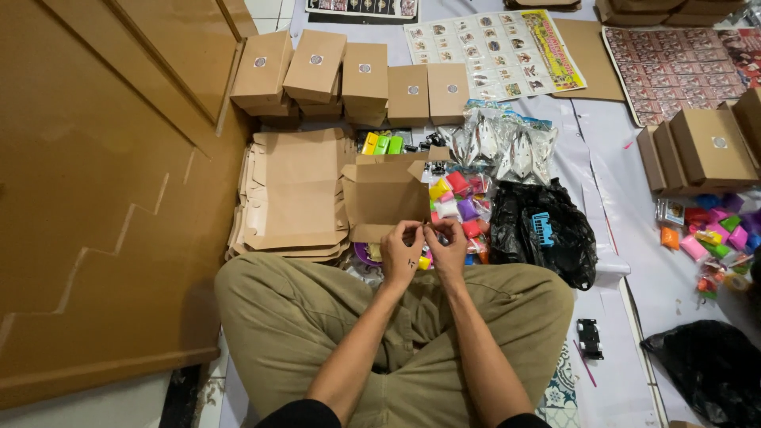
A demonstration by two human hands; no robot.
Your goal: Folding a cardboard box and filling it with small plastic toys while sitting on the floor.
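I sit cross-legged on the floor, khaki trousers (317,317) filling the bottom of the view. My left hand (402,255) and right hand (449,252) meet just above my knees, fingertips pinched together on the lower edge of a half-folded brown cardboard box (388,194). Both hands are narrowed to a pinch; whether they also hold some small thing between them I cannot tell. The box stands open at 12 o'clock from my hands, its flaps raised.

At 10 o'clock from my hands lies a stack of flat unfolded box blanks (292,194), touching the half-folded box on its left. Beyond it, at 11 to 12 o'clock, a row of 5 closed brown boxes (361,71), each with a round sticker on top, sits against the wooden door (103,174).

At 1 o'clock, just beside my right hand, is a heap of small colourful packets (460,208), pink, yellow, purple and white. Farther at 1 o'clock lie clear plastic bags (503,143), and at 2 o'clock a black plastic bag (543,230) with a small blue item on it. Printed sheets (495,51) lie at the far edge. At 3 o'clock, well apart, are more brown boxes (705,147) and another pile of bright packets (713,234).
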